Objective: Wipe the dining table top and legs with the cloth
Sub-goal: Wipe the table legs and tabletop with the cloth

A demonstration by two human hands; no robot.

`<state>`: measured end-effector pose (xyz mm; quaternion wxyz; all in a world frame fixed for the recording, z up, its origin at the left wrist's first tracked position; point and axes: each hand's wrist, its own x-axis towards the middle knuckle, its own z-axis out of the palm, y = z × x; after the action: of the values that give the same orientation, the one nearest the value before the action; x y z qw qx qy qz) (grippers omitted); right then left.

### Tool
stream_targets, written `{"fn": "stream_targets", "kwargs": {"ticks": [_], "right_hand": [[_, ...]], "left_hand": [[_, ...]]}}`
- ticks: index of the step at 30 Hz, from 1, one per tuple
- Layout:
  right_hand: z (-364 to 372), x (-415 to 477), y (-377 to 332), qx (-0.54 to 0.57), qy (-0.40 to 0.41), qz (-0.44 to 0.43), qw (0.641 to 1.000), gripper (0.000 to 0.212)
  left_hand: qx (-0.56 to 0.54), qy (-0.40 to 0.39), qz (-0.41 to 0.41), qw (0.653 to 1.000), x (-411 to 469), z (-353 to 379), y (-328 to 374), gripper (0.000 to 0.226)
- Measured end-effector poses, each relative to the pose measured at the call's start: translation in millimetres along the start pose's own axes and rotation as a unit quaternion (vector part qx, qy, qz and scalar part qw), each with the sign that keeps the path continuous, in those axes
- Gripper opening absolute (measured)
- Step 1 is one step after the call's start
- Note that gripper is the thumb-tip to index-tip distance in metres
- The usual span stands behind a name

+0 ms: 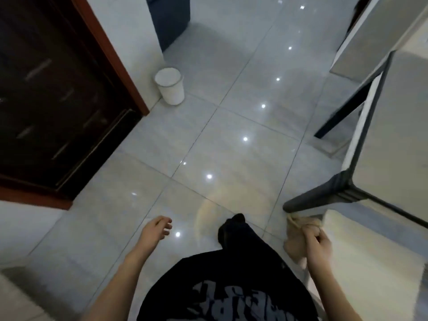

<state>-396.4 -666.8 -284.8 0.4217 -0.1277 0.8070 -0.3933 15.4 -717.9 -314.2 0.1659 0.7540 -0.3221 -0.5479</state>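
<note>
The dining table (393,140) has a pale grey top and dark legs and fills the right side of the view. Its near leg (310,195) slants down to the floor at the lower right. My right hand (319,246) grips a bunched beige cloth (296,237) just below the foot of that leg, and the cloth's upper end touches the foot. My left hand (157,228) hangs free over the floor at the lower middle, fingers loosely curled, holding nothing. A second dark table leg (342,110) stands farther back.
A white waste bin (170,85) stands by the wall corner. A dark wooden door (53,93) with a red-brown frame fills the left. A cream chair seat (370,258) sits at the lower right beside the cloth. Glossy grey floor tiles (231,126) lie between.
</note>
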Motion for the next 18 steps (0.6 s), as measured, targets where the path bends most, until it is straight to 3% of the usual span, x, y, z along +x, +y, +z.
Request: {"fn": "stream_targets", "kwargs": {"ticks": [2,3,4,5,6,7,8,9,13,18], "right_hand": [[5.4,27.5,-24.5,-0.115,-0.072,-0.09,0.987,0.02],[7.8,42.1,-37.3,0.027,-0.124,-0.075,0.989,0.021],[15.1,54.6,-49.1,0.022,-0.132,-0.075,0.988,0.023],[18.8,69.3,-61.0,-0.082,-0.08,-0.09,0.989,0.024],[26.4,78.6,-79.2,-0.075,-0.038,-0.058,0.995,0.025],[33.1,83.5,-95.6,0.001,0.007,-0.024,1.0,0.024],[39.6,84.7,-113.9,0.059,0.009,-0.015,0.998,0.022],[42.0,89.3,-128.3,0.049,0.006,-0.051,0.997,0.021],[37.0,130.6,-156.7,0.08,0.021,-0.055,0.995,0.022],[23.3,175.1,-186.2,0.121,0.111,-0.036,0.986,0.021]], "left_hand": [[0.017,-0.007,-0.001,1.0,16.5,12.3,33.6,0.019],[0.026,-0.009,0.001,1.0,24.9,17.7,48.2,0.019],[0.033,-0.009,0.002,0.999,32.7,22.7,62.8,0.019],[0.035,-0.011,0.003,0.999,41.3,28.0,77.5,0.019],[0.039,-0.014,0.003,0.999,50.3,32.7,91.5,0.019],[0.045,-0.016,0.002,0.999,59.3,36.9,104.9,0.019],[0.054,-0.016,0.001,0.998,67.6,41.8,119.2,0.019],[0.059,-0.016,0.001,0.998,75.2,46.7,133.6,0.019],[0.088,-0.037,0.015,0.995,113.5,72.5,197.7,0.018],[0.161,-0.098,0.078,0.979,182.4,126.6,305.0,0.02]]}}
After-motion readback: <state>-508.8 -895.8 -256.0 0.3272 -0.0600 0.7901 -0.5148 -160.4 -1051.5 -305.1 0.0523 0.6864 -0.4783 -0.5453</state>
